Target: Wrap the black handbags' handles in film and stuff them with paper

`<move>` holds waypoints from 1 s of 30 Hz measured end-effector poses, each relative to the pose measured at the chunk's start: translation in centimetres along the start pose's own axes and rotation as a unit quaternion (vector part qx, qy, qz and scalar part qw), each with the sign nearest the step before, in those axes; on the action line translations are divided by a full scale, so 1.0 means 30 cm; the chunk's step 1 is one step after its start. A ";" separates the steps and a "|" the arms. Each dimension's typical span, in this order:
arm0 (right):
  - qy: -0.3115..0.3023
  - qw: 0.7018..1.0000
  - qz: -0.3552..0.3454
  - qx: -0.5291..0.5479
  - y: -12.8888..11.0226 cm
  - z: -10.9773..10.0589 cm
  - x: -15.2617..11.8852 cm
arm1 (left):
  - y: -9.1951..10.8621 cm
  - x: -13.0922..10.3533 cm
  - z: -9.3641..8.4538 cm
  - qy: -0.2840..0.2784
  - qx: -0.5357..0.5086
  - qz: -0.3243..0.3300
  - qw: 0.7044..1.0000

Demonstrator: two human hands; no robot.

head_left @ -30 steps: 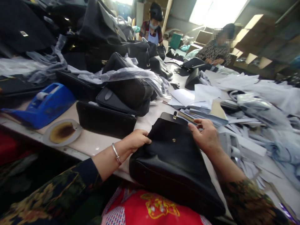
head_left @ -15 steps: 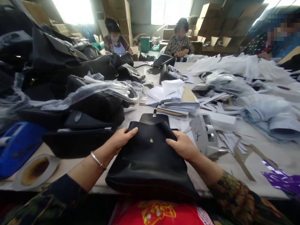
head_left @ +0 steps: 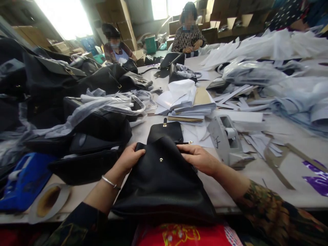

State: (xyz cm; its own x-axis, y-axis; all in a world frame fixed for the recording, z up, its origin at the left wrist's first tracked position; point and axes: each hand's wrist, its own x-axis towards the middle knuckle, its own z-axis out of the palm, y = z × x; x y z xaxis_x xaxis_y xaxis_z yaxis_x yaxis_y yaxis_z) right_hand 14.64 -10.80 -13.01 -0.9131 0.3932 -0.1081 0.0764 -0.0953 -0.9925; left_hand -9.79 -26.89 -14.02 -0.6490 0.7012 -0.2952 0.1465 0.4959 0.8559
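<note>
A black leather-look handbag [head_left: 164, 181] lies before me at the table's front edge, its bottom side toward my body. A small round metal stud shows on its front. Beyond its upper edge the flap [head_left: 156, 131] with a metal clasp lies spread on the table. My left hand [head_left: 130, 158] grips the bag's upper left corner, thumb on the front and fingers behind. At the upper right edge my right hand [head_left: 200, 159] has its fingers stretched along the bag, touching it; part of that hand's underside is hidden.
Black bags [head_left: 102, 126] with plastic-wrapped handles pile up on the left. A blue tape dispenser [head_left: 28, 181] and a tape roll [head_left: 50, 201] stand front left. Stacked papers [head_left: 189, 102] and a grey tape dispenser [head_left: 225, 140] are ahead and right. Two co-workers sit across the table.
The view has shifted slightly. My right hand has loosened from its thumb grip and its fingers now stretch out along the bag's edge. My left hand keeps its hold.
</note>
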 end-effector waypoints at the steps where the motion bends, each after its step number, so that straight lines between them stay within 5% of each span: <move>1: 0.004 0.999 -0.017 -0.032 -0.012 0.012 0.000 | 0.026 0.006 -0.009 0.023 0.080 0.057 0.995; 4: 0.022 0.992 -0.065 -0.108 -0.029 0.040 -0.005 | 0.138 0.016 -0.005 -0.020 0.232 0.276 0.932; 7: 0.043 0.977 -0.112 -0.175 -0.008 0.026 -0.006 | 0.237 0.015 0.052 -0.147 0.271 0.361 0.880; 11: 0.016 0.966 -0.110 -0.232 0.011 -0.044 0.021 | 0.250 0.026 0.129 -0.150 0.179 0.306 0.923; 15: -0.052 0.955 -0.123 -0.267 -0.015 -0.089 0.073 | 0.185 0.045 0.137 -0.243 -0.056 0.193 0.949; 21: 0.057 0.929 -0.100 -0.351 -0.007 -0.079 0.124 | 0.148 0.054 0.126 -0.265 -0.198 0.107 0.937; 26: 0.038 0.968 -0.108 -0.222 0.036 -0.086 0.172 | 0.142 0.063 0.140 -0.257 -0.217 0.092 0.937; 30: 0.082 0.992 -0.089 -0.034 0.088 -0.096 0.219 | 0.128 0.061 0.134 -0.250 -0.209 0.104 0.940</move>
State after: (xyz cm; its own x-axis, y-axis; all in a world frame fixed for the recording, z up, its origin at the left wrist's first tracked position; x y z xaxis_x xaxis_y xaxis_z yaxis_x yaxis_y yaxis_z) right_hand 10.00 -5.85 -16.51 -0.8377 0.5421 0.0665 -0.0476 0.0488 -0.9977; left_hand -7.40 -21.65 -12.99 -0.1906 0.9658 -0.1761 -0.1416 0.1504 0.9784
